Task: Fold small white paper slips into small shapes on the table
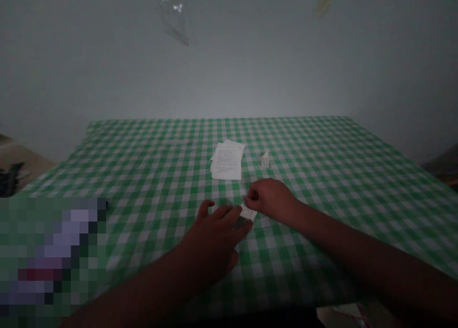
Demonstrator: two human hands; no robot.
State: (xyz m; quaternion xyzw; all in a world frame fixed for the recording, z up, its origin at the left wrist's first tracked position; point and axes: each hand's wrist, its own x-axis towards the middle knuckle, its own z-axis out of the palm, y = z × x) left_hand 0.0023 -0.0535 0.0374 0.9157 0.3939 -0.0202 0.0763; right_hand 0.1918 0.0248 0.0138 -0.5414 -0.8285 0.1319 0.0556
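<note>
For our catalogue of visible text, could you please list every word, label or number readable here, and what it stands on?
None can be read.
Stacked sheets: printed lines, too small.
Small paper at the left hand and right hand: dark marks, too blurred.
Folded piece: any marks too small to tell.
Pixelated item: nothing legible.

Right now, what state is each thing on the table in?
Small printed paper: partly covered
Left hand: fingers spread, against or just over that paper
Right hand: fingers curled, at its far edge
Printed sheets: unevenly stacked, flat
Small pale piece: apparently folded, raised
Green-checked tablecloth: spread out
Pixelated object: state hidden
</note>
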